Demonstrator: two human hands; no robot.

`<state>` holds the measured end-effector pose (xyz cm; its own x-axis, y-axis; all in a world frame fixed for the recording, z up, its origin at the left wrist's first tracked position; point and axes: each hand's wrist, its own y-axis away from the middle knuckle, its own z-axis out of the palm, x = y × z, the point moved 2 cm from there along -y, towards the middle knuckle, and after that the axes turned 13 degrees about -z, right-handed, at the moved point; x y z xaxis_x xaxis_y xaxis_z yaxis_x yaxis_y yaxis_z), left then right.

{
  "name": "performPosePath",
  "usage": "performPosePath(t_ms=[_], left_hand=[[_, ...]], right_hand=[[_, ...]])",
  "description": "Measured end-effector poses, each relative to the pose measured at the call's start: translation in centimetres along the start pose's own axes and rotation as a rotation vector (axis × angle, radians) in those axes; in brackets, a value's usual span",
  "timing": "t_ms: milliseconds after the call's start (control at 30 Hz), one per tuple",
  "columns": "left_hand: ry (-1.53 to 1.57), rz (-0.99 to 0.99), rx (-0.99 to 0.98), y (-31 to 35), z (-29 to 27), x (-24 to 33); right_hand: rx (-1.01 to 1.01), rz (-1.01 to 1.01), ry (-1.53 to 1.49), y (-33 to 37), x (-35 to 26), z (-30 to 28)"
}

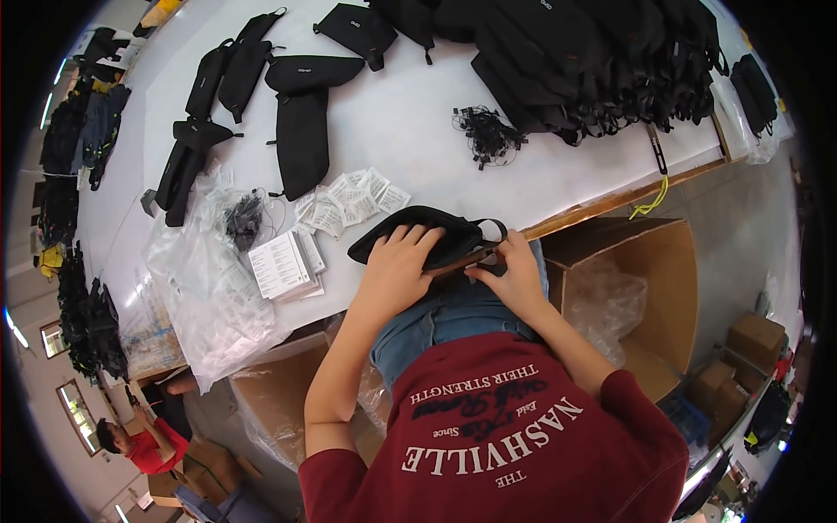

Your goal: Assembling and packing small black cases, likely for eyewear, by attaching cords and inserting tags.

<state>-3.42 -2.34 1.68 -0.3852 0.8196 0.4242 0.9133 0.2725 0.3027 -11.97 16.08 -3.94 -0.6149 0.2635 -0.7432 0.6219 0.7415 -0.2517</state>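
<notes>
A black pouch bag lies at the table's near edge, in front of my body. My left hand is closed on its near side, with the fingers curled over into the dark opening. At the pouch's right end, beside a black strap loop, my right hand has thumb and finger close together on a small dark piece, perhaps a zip end or tag; its exact kind is hidden. Just left of the pouch are several small white printed packets and a stack of white printed cards.
Black bags lie across the far left, and a large heap of them fills the far right. A tangle of black tag cords sits mid-table. Clear plastic bags hang over the left edge. An open cardboard box stands below, at right.
</notes>
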Motion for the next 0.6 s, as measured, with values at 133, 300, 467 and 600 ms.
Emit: performPosePath(t_ms=[133, 300, 467, 600], left_hand=[[-0.055, 0.042, 0.084, -0.2, 0.6, 0.1], [-0.079, 0.006, 0.044, -1.0, 0.9, -0.1], [-0.070, -0.010, 0.031, -1.3, 1.0, 0.6], [-0.056, 0.021, 0.093, -1.4, 1.0, 1.0]], right_hand=[[0.011, 0.179, -0.259, 0.5, 1.3, -1.8], [-0.318, 0.590, -0.653, 1.1, 2.7, -6.3], [-0.307, 0.515, -0.936, 2.0, 2.5, -11.6], [-0.116, 0.487, -1.059, 2.9, 5.3, -13.1]])
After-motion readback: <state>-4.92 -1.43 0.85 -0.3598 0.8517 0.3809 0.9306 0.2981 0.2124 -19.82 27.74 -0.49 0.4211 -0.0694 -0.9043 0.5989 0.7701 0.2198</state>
